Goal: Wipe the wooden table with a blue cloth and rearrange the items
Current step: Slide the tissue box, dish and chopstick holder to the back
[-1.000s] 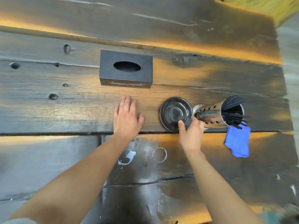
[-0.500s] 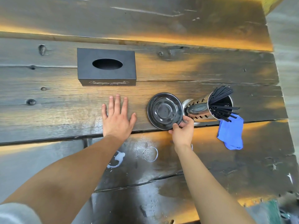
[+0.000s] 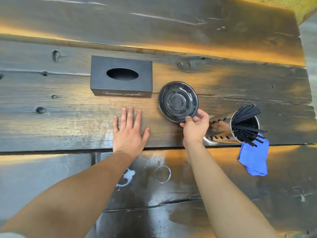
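- Clearly the rearranging is the step in hand: the right hand (image 3: 195,125) pinches the near rim of the dish (image 3: 178,101), thumb on top and fingers curled beneath, so the grip is closed on the metal.
- Whether the dish sits flat on the table (image 3: 68,121) or is tipped up a little off the wood, I cannot tell from this angle; it lies just right of the box (image 3: 121,77), close to its corner but not touching.
- Meanwhile the left hand (image 3: 129,133) lies palm down on the plank in front of the box, fingers spread wide and holding nothing (it looks like plain bracing).
- Just beside the right hand stands the holder (image 3: 228,129), a shiny perforated cylinder full of black straws (image 3: 247,121), near the edge of the plank.
- Half under the holder's far side, the cloth (image 3: 253,158) lies crumpled on the nearer board, well apart from both hands.
- Down on that near board a white ring (image 3: 162,174) and a smear (image 3: 127,176) show on the wood, so my guess is the wiping is not finished there.
- Next, I judge, the dish wants setting down flat with a gap from the box, then a clean release of the rim; after that the holder needs lining up beside it, gripped low so the straws do not spill.
- Lastly, the cloth would have to be fetched for those marks.
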The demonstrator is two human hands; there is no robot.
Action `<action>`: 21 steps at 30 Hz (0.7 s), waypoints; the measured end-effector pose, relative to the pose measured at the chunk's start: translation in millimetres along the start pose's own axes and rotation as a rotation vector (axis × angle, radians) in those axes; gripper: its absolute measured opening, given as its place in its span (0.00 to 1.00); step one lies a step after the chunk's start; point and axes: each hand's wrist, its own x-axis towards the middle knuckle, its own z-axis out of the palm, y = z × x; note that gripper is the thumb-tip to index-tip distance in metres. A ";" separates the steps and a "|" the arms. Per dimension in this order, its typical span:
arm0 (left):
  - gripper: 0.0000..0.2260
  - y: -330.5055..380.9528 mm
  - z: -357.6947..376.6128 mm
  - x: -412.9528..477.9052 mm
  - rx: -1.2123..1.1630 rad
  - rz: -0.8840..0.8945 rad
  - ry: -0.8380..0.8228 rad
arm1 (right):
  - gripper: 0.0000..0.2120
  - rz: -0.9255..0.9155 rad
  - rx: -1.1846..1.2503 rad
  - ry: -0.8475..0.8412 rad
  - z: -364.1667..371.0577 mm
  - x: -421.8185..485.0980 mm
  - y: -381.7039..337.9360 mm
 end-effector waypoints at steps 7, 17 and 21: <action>0.33 -0.8 5.8 0.4 0.024 0.008 0.058 | 0.20 -0.021 -0.057 -0.007 54.3 30.7 -24.8; 0.33 -2.7 9.0 1.0 0.044 0.013 0.077 | 0.20 -0.050 -0.147 -0.012 78.9 47.2 -28.7; 0.32 -2.5 9.2 0.8 0.046 0.017 0.075 | 0.19 -0.099 -0.283 0.017 74.2 46.4 -26.2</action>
